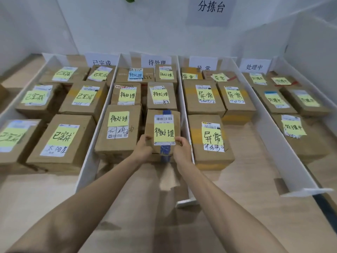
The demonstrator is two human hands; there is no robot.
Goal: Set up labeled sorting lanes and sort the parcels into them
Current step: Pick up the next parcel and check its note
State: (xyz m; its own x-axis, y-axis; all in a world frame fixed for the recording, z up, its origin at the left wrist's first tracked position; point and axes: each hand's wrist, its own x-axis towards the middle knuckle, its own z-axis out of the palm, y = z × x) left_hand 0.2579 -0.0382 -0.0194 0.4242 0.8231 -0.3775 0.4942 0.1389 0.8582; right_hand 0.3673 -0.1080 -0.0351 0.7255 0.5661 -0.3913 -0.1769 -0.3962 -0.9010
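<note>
1. We are gripping a brown parcel (pixel 151 123) with both hands; its yellow note (pixel 164 132) is reading 待处理.
2. Our left hand (pixel 144 149) is curling its fingers (pixel 148 138) over the near left corner, and our right hand (pixel 182 150) is wrapping round the near right corner.
3. The parcel is sitting in the second lane from the tabletop's (pixel 54 198) left edge, at the lane's near end, between white dividers (pixel 183 99).

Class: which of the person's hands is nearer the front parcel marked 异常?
Right. The right hand grips the right edge of the held parcel, beside the front 异常 parcel; the left hand grips its left edge, farther away.
</note>
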